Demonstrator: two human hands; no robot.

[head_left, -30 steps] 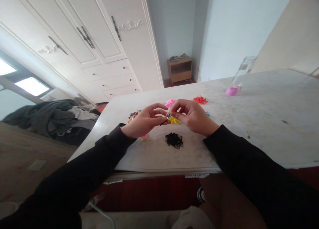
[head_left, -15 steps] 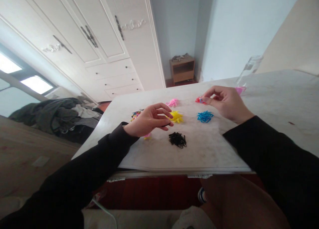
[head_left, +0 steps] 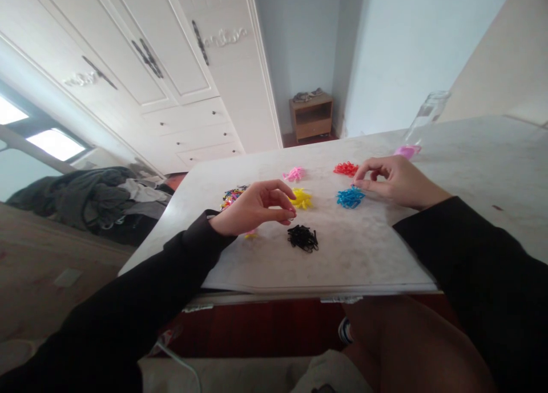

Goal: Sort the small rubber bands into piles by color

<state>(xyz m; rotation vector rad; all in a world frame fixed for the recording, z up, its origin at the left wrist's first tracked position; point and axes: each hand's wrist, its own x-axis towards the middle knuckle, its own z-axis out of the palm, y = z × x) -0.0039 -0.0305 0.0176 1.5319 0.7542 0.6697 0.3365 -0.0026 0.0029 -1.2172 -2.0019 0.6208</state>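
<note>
Small rubber bands lie on the table in piles sorted by colour. My left hand (head_left: pixel 265 206) hovers left of the yellow pile (head_left: pixel 302 198) and above the black pile (head_left: pixel 302 238). Its thumb and forefinger pinch what looks like a small dark rubber band. Partly hidden behind this hand is a mixed-colour pile (head_left: pixel 231 197). My right hand (head_left: pixel 391 182) is closed in a pinch at the upper right edge of the blue pile (head_left: pixel 350 197). A tiny bluish band seems to show at its fingertips. Beyond are the red pile (head_left: pixel 346 169) and the pink pile (head_left: pixel 294 174).
A clear glass bottle (head_left: pixel 422 119) with pink contents stands tilted in view behind my right hand. Around the piles is the pale table top (head_left: pixel 257 267). Clothes (head_left: pixel 85 205) are heaped to the left, before a white wardrobe (head_left: pixel 180 85). A small wooden cabinet (head_left: pixel 314 119) stands beyond.
My right hand has moved from the red pile down to the blue pile. The thumb and forefinger of my left hand have come together. The view has shifted slightly.
</note>
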